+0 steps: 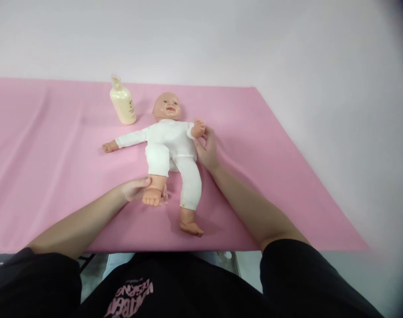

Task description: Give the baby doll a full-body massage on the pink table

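Note:
A baby doll in a white one-piece lies on its back on a pink cloth, head toward the far edge. My left hand grips the doll's bare foot and ankle on the left side, the knee bent up. My right hand holds the doll's small hand and wrist at the right. The doll's other arm stretches out to the left and its other leg lies straight toward me.
A cream lotion bottle with a pump top stands upright on the cloth just left of the doll's head. The cloth's near edge runs along the table front; a white wall rises behind.

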Demonstrator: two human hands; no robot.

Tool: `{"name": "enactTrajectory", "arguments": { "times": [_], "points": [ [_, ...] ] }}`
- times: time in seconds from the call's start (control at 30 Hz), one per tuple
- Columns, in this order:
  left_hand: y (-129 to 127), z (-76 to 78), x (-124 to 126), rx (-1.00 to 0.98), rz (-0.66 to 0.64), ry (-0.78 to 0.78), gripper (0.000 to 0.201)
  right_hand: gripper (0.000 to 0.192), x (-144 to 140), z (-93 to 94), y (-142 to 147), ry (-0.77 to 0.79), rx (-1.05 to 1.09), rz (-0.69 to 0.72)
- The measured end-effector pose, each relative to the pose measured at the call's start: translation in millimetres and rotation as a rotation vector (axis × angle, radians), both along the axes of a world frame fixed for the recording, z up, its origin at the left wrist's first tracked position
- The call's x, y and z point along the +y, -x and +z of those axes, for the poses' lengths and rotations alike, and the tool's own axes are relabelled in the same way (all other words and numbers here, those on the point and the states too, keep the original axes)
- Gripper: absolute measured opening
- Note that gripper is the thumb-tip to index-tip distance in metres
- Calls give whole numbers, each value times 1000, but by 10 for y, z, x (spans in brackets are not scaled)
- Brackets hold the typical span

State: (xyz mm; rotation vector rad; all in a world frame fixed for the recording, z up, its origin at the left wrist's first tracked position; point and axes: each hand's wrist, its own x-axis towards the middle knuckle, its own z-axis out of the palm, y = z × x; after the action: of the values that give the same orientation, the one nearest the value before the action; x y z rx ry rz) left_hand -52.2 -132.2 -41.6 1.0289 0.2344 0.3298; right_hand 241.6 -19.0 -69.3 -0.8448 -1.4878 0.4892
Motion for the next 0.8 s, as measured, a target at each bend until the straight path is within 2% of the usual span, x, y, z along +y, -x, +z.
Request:
{"name": "enactTrajectory", "arguments": {
  "times": [0.17,0.33,0.6,0.8],
  "points": [
    [-49,-14,-7,-125,43,57,59,39,-146,148,26,-36,-187,4],
    [-70,-11,-1,-73,78,36,62,38,-209,244,39,-21,-280,25],
    [-33,-4,0,75,88,16,68,32,-162,180,44,-88,-248,9],
    [-21,-71,-9,86,88,55,70,39,-158,182,38,-19,-174,-2]
  ]
}}
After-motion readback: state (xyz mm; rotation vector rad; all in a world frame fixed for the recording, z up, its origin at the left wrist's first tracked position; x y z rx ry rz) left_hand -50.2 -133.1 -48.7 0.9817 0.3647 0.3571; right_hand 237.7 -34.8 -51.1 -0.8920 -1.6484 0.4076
